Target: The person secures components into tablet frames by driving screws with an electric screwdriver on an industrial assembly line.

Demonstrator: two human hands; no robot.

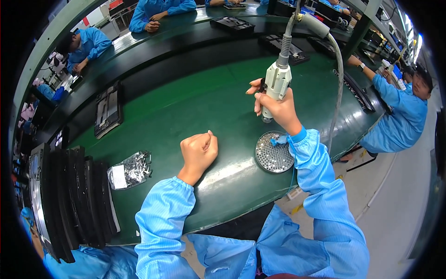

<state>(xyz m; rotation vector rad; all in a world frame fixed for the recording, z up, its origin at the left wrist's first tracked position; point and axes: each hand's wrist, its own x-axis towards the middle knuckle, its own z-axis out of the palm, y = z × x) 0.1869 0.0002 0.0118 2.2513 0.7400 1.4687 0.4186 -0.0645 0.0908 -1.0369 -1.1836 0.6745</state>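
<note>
My right hand (284,108) is wrapped round a pale grey electric screwdriver (278,80), which hangs tip down above the green table from a ribbed cable. A blue strap circles that wrist. Below it lies a round metal tray (267,160) full of small holes, with tiny pale pieces on it, perhaps screws. My left hand (199,152) is closed in a fist over the middle of the table; whatever it may hold is hidden. To its left rests a clear plastic bag (143,167) of small metal parts with a white label.
A stack of black panels (76,195) stands at the table's left edge. A flat black framed unit (109,109) lies on the far left; further ones (232,24) sit along the dark far strip. A grey hose (339,83) loops down right. Several co-workers in blue (392,104) sit around.
</note>
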